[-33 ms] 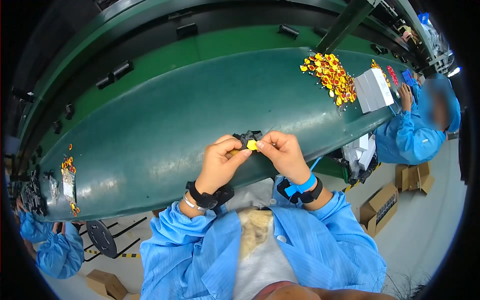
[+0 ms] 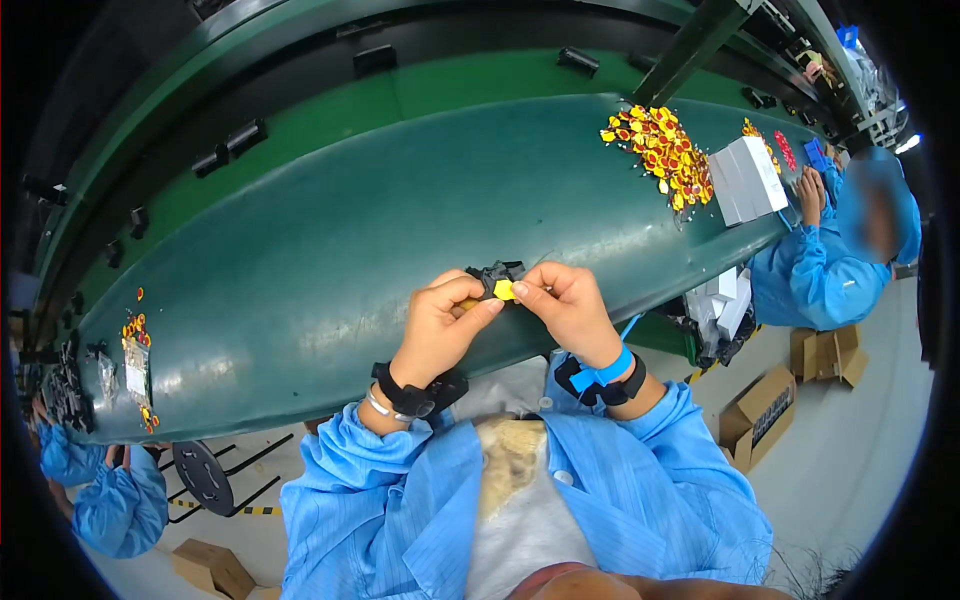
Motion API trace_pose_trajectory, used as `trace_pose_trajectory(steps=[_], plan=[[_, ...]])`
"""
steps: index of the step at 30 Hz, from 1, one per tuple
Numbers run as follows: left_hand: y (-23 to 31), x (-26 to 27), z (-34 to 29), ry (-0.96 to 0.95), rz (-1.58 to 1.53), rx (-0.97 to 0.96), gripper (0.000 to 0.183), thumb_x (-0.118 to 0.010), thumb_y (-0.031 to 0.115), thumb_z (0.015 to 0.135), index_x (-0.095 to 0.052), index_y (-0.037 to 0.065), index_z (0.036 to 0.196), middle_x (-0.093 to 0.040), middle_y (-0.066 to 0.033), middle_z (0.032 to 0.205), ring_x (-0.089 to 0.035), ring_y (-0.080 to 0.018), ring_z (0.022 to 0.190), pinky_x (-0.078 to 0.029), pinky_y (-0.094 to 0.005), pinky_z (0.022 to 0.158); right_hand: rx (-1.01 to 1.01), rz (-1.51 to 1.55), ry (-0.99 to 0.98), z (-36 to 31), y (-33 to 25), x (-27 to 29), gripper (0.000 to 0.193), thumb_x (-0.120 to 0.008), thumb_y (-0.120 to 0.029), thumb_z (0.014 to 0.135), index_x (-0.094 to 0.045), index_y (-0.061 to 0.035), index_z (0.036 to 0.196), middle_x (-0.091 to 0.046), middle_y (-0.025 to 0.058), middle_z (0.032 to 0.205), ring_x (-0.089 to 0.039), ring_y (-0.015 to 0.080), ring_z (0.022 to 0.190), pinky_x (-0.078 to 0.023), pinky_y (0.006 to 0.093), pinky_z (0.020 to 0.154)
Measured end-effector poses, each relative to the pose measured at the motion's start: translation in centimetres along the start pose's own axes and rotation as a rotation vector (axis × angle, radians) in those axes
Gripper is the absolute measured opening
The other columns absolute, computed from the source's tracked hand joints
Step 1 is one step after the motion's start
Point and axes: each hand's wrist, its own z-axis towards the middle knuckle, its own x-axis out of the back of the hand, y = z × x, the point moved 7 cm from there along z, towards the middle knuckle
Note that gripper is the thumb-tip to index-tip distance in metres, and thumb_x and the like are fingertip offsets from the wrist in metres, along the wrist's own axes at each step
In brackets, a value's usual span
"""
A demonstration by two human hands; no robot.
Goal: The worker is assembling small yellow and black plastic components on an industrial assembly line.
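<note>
My left hand is closed on a small black piece with strap-like parts, held just above the near edge of the green table. A bit of yellow shows under the left thumb. Against the black piece's near side lies a flat yellow tag with angled corners. My right hand pinches that tag's right edge between thumb and forefinger. Both hands nearly meet there, and the fingers hide part of the black piece.
The green table curves across the view. A heap of yellow-and-red tags and white boxes lie at right, near a co-worker. At left are a bag of tags, black pieces and a stool.
</note>
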Motion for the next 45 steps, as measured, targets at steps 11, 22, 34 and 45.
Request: trace_pose_trajectory(steps=[11,22,34,45], plan=[[0.0,0.4,0.4,-0.021,0.051,0.013,0.016,-0.071,0.005,0.077,-0.056,-0.001,0.074,-0.046,0.0023,0.072,-0.037,-0.0025,0.058,-0.03,-0.0188,0.05,-0.033,-0.05,0.02,0.6,-0.5,-0.4,0.017,-0.064,-0.012,0.086,-0.06,-0.0005,0.075,-0.052,-0.0059,0.063,-0.042,0.0011,0.06,-0.035,0.0189,0.05],[0.1,0.4,0.6,-0.005,0.068,-0.027,0.021,-0.069,0.004,0.075,-0.051,0.0,0.066,-0.043,0.0013,0.068,-0.036,-0.0039,0.058,-0.029,-0.0206,0.049,0.022,-0.226,0.09,0.4,-1.2,-0.6,0.02,-0.066,-0.013,0.084,-0.058,-0.0002,0.072,-0.049,-0.0024,0.055,-0.04,0.0032,0.055,-0.034,0.0223,0.047],[0.3,0.5,0.0,0.011,0.043,-0.051,0.015,-0.07,0.004,0.075,-0.057,-0.001,0.071,-0.05,-0.0012,0.071,-0.042,-0.0044,0.054,-0.033,-0.0209,0.047,-0.053,0.072,0.043,1.0,0.0,-1.2,0.02,-0.065,-0.01,0.084,-0.057,-0.0008,0.1,-0.057,0.0023,0.091,-0.051,0.0042,0.066,-0.043,0.0203,0.057],[-0.2,0.5,0.6,0.007,0.023,-0.051,0.011,-0.07,0.004,0.075,-0.06,-0.001,0.074,-0.052,-0.0021,0.072,-0.044,-0.0061,0.054,-0.035,-0.0217,0.048,-0.151,0.453,-0.116,2.3,0.2,-2.6,0.009,-0.061,0.0,0.082,-0.054,-0.0025,0.088,-0.058,0.0087,0.107,-0.059,0.009,0.074,-0.052,0.0235,0.067]])
